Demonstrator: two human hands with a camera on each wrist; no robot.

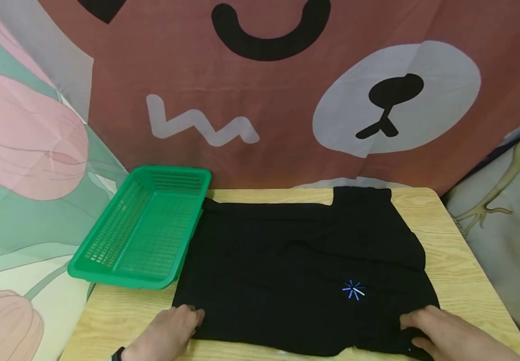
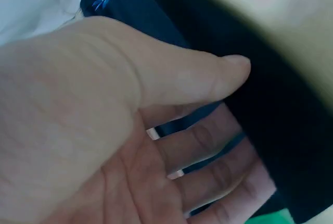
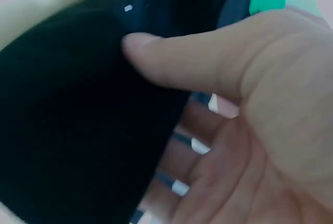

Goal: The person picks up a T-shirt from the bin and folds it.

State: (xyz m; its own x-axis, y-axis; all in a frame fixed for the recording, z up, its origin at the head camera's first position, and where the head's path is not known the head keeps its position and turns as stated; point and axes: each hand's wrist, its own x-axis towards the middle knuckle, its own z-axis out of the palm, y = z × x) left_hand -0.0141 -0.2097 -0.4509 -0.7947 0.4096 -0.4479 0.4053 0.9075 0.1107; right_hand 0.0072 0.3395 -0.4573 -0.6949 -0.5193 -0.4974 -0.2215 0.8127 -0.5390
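Hands, two, both reaching in from the near side: left hand (image 1: pixel 165 331), at the near left corner of the black garment (image 1: pixel 287 281), thumb over the cloth and fingers beneath, pinching its edge; right hand (image 1: pixel 449 331), at the near right corner, thumb and fingers likewise set either side of the fabric, pinching it. Garment, one, spread flat across the middle of the table, a squared extension at its far right; bearing one small blue-and-white starburst print (image 1: pixel 353 290), right of centre on the near half. Wristband, one, dark (image 1: pixel 117 354), on the left wrist. Table, one, pale wood-grain top (image 1: pixel 467 281). Backdrops, three: brown with animal muzzle, behind (image 1: pixel 287 100); floral, left (image 1: pixel 21 135); branch-patterned, right (image 1: pixel 508 190). Containers, one: green plastic basket (image 1: pixel 120 282), rectangular, upright at the table's left, right rim beside the garment's left edge; slotted walls and mesh floor were visible inside.
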